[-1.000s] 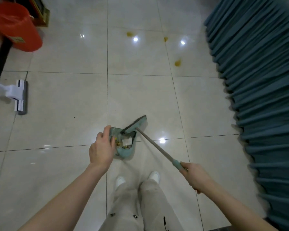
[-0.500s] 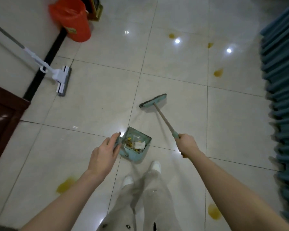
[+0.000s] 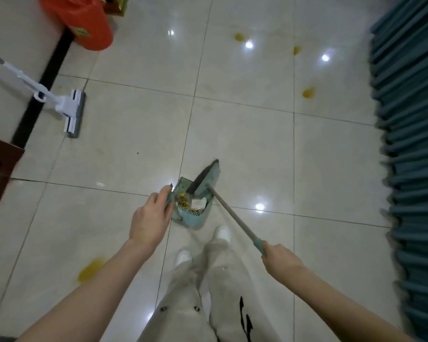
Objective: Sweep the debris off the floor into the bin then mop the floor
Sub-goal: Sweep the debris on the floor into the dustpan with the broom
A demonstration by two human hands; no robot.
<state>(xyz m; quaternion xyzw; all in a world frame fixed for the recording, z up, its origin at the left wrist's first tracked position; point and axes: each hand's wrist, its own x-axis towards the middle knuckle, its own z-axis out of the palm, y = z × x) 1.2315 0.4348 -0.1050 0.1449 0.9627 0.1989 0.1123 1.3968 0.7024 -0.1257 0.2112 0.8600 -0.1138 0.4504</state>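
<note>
Teal dustpan [image 3: 190, 218], pinched by the left hand [image 3: 150, 218], holds yellow scraps [image 3: 182, 199]; right hand [image 3: 279, 260] grips the broom [image 3: 232, 213].

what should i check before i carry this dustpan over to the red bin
1. Pan grip: left hand holds the dustpan by its rim: ok.
2. Load: debris lies inside the pan: ok.
3. Second tool: right hand grips the broom, its head at the pan's mouth: ok.
4. Route to the red bin: yellow spill on the floor by the left arm, flat mop near the wall: not ok.
5. Bin opening: cropped at the top edge: cannot tell.
</note>
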